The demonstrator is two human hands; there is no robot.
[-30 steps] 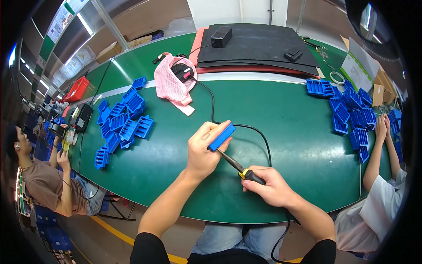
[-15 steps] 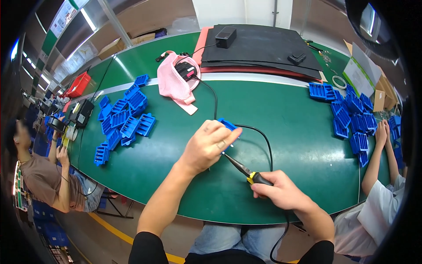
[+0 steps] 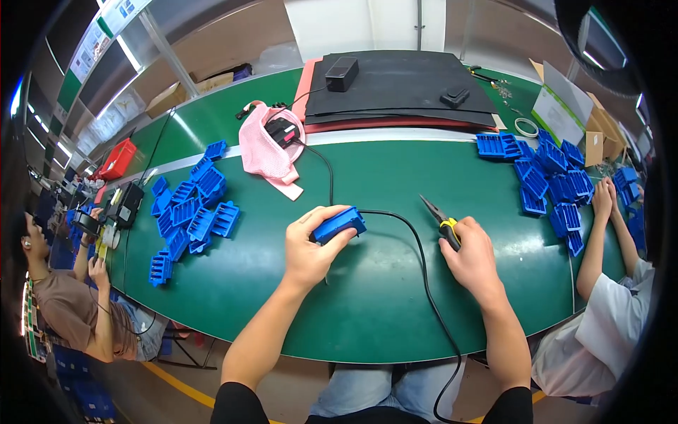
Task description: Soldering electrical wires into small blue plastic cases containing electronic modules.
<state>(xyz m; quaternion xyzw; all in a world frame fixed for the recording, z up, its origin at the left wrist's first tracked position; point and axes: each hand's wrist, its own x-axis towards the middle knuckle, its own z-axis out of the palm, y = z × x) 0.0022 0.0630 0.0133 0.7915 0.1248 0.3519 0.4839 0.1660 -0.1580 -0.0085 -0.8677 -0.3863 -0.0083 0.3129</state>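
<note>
In my left hand I grip a blue plastic slotted case, its flat side tilted up toward me above the green table. My right hand is wrapped round the handles of needle-nose pliers with black and yellow grips. Their dark jaws point up and to the left, apart from the case. A black cable curves across the table between my two hands and drops over the near edge. Whether the fingers behind the case touch anything else is hidden.
Piles of similar blue cases lie left and right. A pink cloth wraps a black device beyond my left hand. Black sheets are stacked at the back, with a power adapter on top. People sit at both sides.
The plier tips have left the case and swung up and right with my right hand. My left hand has turned the case so its flat side shows.
</note>
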